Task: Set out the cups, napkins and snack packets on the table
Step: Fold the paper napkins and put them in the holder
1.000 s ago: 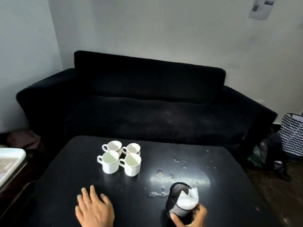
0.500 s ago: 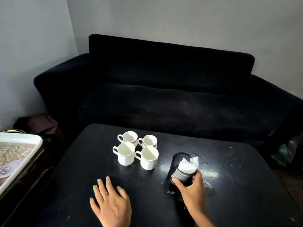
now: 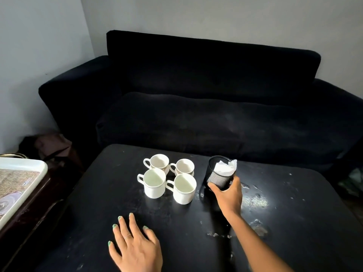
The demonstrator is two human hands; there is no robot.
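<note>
Right hand (image 3: 228, 195) gripping mesh napkin holder (image 3: 218, 178), four white cups (image 3: 168, 178) just to its left; left hand (image 3: 135, 247) flat, open on table (image 3: 294, 222).

My right hand (image 3: 228, 197) grips the lower wall of the black wire-mesh cylinder holder (image 3: 218, 176), stuffed with crumpled white paper napkins (image 3: 225, 168), toward the far edge of the scuffed black table (image 3: 294, 222). Just beside it, four white ceramic cups (image 3: 167, 178) stand in a tight square. My left hand (image 3: 135, 246) lies flat, fingers spread, near the table's near edge.
</note>
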